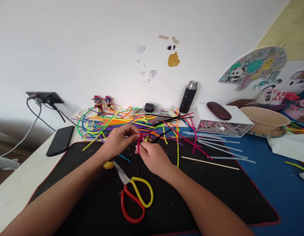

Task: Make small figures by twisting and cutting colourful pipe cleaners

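Between my two hands is a dark pink pipe cleaner (139, 147), bent and hanging down in a short strand. My left hand (120, 139) pinches its upper end between thumb and forefinger. My right hand (154, 156) is closed around the lower part, next to a small figure (147, 138) in yellow, black and purple. Part of that figure is hidden behind the fingers. Below my hands, scissors (128, 183) with one red and one yellow handle lie on the black mat (97, 196). Beside their tip are a yellow lump (108, 165) and a blue twisted piece (124, 158).
Behind my hands lies a heap of coloured pipe cleaners (112, 123). Two small figures (102, 103) stand by the wall. A phone (60, 141) lies left; a black flask (188, 98), white box (223, 121), bowl (262, 119), translucent sticks (223, 147) and wooden stick (210, 163) are right.
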The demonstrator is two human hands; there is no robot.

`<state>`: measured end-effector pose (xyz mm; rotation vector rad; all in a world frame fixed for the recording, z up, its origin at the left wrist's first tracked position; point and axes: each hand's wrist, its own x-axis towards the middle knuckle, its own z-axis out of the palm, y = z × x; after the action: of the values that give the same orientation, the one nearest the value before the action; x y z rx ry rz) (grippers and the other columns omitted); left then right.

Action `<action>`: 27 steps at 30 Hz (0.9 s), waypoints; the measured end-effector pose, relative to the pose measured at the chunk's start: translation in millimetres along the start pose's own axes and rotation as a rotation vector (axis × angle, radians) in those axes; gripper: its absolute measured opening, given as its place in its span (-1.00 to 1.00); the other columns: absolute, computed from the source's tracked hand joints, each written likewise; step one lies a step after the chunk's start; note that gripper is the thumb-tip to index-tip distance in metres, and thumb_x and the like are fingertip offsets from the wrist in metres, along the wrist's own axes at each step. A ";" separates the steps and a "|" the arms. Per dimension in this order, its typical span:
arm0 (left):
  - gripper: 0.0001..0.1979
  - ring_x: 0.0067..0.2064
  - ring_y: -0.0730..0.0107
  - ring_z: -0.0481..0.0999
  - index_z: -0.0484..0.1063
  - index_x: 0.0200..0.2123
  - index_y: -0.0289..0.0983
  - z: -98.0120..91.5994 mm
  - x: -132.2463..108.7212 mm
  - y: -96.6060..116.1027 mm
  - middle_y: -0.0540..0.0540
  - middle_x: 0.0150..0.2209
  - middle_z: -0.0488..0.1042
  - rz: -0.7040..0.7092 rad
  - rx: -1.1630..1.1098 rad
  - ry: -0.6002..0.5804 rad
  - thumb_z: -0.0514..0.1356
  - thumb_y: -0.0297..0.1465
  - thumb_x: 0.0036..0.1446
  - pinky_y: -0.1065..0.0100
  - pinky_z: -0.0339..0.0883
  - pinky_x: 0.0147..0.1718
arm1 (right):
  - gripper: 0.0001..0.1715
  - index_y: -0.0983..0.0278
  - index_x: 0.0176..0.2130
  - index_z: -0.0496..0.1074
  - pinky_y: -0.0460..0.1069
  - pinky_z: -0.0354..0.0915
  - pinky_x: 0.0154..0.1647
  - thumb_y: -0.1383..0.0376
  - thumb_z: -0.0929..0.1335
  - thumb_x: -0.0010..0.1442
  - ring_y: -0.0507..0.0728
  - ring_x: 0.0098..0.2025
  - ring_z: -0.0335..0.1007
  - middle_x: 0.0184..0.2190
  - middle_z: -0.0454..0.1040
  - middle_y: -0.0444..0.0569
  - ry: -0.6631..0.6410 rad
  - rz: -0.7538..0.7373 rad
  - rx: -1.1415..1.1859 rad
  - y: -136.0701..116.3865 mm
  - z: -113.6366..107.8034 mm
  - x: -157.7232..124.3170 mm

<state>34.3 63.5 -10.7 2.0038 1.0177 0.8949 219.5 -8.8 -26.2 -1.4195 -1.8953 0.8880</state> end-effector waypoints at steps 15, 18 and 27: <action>-0.79 -0.30 0.29 0.59 0.57 -0.27 -0.24 -2.4 1.7 -4.1 -0.06 -0.33 0.65 0.027 0.094 0.034 0.29 -0.22 0.27 0.34 0.41 -0.26 | -0.65 0.25 -0.20 0.54 -0.06 0.11 -0.40 0.17 0.26 0.50 0.03 -0.53 0.23 -0.56 0.32 -0.21 0.018 0.027 0.259 7.9 4.7 3.2; -0.79 -0.30 0.29 0.60 0.58 -0.26 -0.25 -2.6 1.8 -2.9 -0.06 -0.33 0.66 0.024 0.082 0.037 0.29 -0.22 0.27 0.34 0.42 -0.26 | -0.67 0.24 -0.18 0.52 -0.06 0.06 -0.46 0.09 0.30 0.45 0.02 -0.56 0.17 -0.59 0.25 -0.24 0.002 0.040 0.360 8.5 4.3 3.1; -0.79 -0.27 0.29 0.62 0.59 -0.24 -0.26 -2.6 2.7 -2.7 -0.09 -0.28 0.67 0.034 0.038 0.011 0.29 -0.23 0.28 0.34 0.44 -0.24 | -0.68 0.24 -0.22 0.46 -0.07 -0.01 -0.54 0.04 0.37 0.37 -0.01 -0.57 0.13 -0.57 0.22 -0.25 -0.014 0.035 0.488 8.7 -0.8 4.7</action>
<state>32.4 67.7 -10.9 2.0554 1.0161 0.9119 223.9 -2.3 -32.3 -1.1489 -1.5230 1.2743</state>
